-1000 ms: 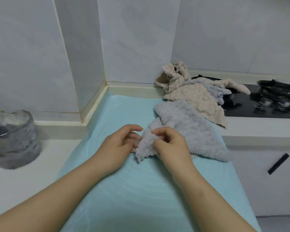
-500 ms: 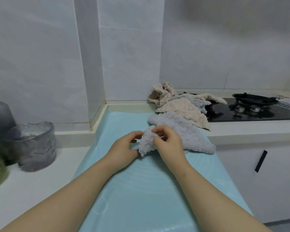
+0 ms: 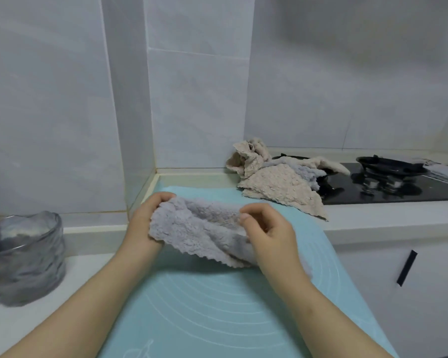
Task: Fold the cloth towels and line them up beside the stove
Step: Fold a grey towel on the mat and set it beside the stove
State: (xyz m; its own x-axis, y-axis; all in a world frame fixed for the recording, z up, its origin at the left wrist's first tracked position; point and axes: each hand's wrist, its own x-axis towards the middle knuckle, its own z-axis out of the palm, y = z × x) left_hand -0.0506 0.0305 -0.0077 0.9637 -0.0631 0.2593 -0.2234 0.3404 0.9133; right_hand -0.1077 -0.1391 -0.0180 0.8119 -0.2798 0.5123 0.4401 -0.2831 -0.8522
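Note:
A fluffy grey towel is lifted above the light blue mat, stretched between both hands. My left hand grips its left corner, fingers curled over the top edge. My right hand pinches the towel's right part, and the rest hangs down under that wrist. A heap of unfolded towels lies at the back right: a beige towel on top, a pale blue-grey one beneath, partly draped over the black stove.
A ribbed glass jar stands on the white counter at the left. A black burner grate sits on the stove. Tiled walls form a corner behind the mat. A white cabinet with a black handle is below the stove.
Both hands have lifted the grey towel off the mat and pulled apart, spreading it between them. The camera has tilted up and closer.

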